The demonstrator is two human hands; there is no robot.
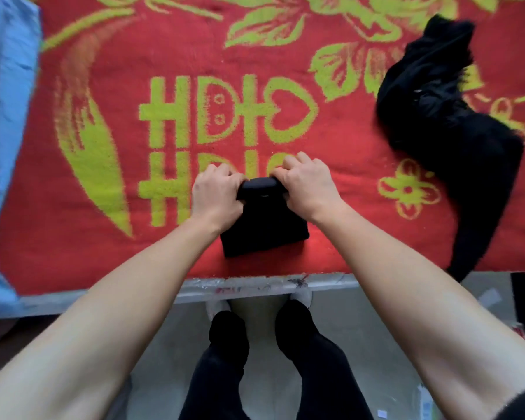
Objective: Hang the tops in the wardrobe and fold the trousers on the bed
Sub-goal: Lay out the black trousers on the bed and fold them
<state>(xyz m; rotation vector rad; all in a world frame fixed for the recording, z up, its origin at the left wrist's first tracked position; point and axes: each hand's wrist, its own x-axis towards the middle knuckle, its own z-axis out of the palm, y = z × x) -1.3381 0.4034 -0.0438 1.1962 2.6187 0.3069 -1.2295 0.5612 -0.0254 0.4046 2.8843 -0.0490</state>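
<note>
A pair of black trousers (264,234), folded into a small compact block, lies near the front edge of the bed. My left hand (215,197) grips the far end of the block on its left side. My right hand (306,186) grips the same rolled end on its right side. Both sets of fingers curl over the black cloth. A second black garment (455,131) lies crumpled and unfolded at the right of the bed, with one end hanging over the front edge.
The bed carries a red blanket (134,244) with yellow-green flowers and characters. Light blue bedding (3,147) lies along the left side. Below the bed's front edge I see the pale floor and my own legs (255,368) in black trousers.
</note>
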